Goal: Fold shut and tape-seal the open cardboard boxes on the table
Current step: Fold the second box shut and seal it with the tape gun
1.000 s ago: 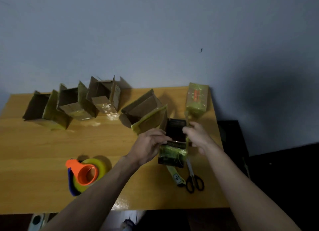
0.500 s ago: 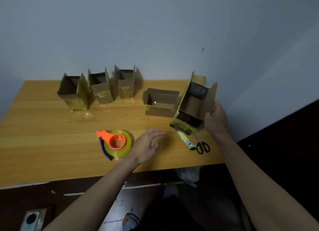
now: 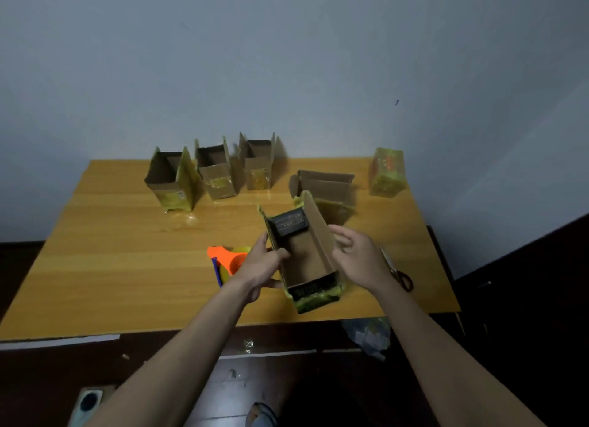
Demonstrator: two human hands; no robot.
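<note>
In the head view, the left hand grips the left flap of the open cardboard box near the table's front edge, hiding much of the tape dispenser. The right hand, fingers loosely spread, sits against the box's right flap; actual contact is unclear, and it covers most of the scissors.

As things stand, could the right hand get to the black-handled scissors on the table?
Probably yes. The black-handled scissors lie on the wooden table just beyond the right hand, partly hidden by its wrist, and nothing stands between them. The hand is open beside the open cardboard box, holding nothing.
</note>
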